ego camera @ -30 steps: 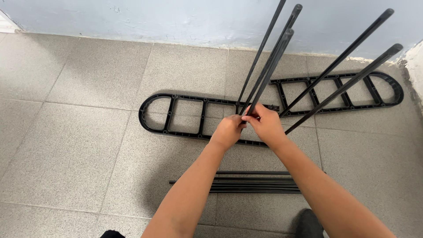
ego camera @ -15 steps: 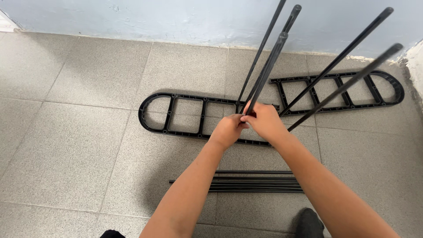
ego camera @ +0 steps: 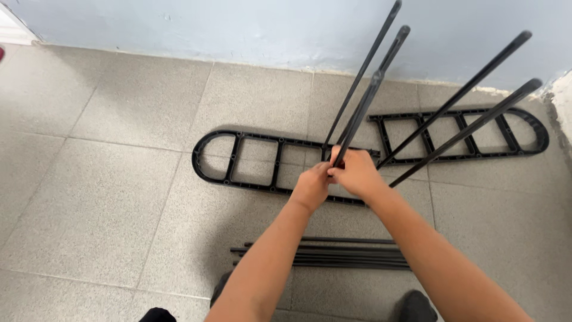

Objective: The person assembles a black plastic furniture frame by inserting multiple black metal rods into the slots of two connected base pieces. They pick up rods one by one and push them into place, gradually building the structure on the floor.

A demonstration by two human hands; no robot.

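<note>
My left hand (ego camera: 311,187) and my right hand (ego camera: 356,173) meet at the base of a black rod (ego camera: 361,112) that stands upright from a black plastic shelf frame (ego camera: 238,160) lying flat on the tiled floor. Both hands are closed around the rod's lower end. Three more black rods (ego camera: 459,98) stand up from the frame, two of them leaning right. A second black frame (ego camera: 476,134) lies end to end with the first, toward the right.
A bundle of several black rods (ego camera: 333,256) lies on the tiles in front of me, below my forearms. A pale blue wall (ego camera: 238,30) runs along the far side. Dark shoe tips (ego camera: 411,307) show at the bottom edge.
The held rod has tilted slightly; my hands have stayed at its base on the frame. Little else has moved.
</note>
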